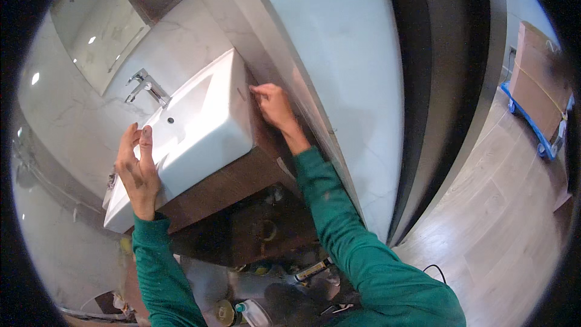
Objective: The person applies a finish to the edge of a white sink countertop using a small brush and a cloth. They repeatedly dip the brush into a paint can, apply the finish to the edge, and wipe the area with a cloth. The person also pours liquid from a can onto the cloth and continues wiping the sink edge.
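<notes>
A white rectangular washbasin (233, 127) rests on a brown vanity cabinet (212, 191) against a marble-patterned wall. My left hand (139, 172) is at the basin's left front part, fingers extended upward and thumb apart, holding nothing visible. At the basin's right side, my right hand (275, 106) is closed with the fingertips pinched, close to the gap between basin and side wall. Whatever those fingers may hold is too small to make out. A short dark mark shows on the basin's side beside them. Behind the bowl stands a chrome faucet (148, 88).
Below the cabinet lie a sealant tube (313, 269), a white bottle with a green cap (253, 313) and a round can (225, 313). A pale wall panel (345, 72) and dark door frame (445, 85) rise on the right. Beyond, a cardboard box (535, 79) stands on a blue dolly (526, 121).
</notes>
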Demonstrator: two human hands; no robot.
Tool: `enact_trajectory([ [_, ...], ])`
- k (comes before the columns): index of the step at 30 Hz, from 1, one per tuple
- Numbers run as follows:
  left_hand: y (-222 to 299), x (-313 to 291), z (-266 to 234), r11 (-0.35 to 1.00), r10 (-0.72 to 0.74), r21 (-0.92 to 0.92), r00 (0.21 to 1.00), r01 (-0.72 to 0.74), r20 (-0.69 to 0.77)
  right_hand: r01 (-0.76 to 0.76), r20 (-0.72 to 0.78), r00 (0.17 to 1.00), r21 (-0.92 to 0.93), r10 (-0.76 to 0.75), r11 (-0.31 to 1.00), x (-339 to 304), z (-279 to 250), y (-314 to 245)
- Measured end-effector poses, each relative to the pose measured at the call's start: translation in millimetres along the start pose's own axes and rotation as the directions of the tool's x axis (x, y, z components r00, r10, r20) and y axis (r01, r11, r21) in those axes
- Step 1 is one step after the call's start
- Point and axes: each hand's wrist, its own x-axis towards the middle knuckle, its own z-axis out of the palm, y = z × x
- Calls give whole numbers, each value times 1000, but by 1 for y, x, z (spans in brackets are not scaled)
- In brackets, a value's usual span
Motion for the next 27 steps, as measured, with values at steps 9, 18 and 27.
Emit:
enact_trajectory([
  [9,-4,5,4,999,18,40,1000,-18,-12,-56,31,998,102,53,993,21,12,34],
  [18,-5,5,6,999,19,25,1000,-19,-9,-94,50,995,113,88,989,-13,-2,23],
  [27,-5,5,4,999,21,34,1000,-22,17,-43,32,999,77,41,996,42,22,49],
])
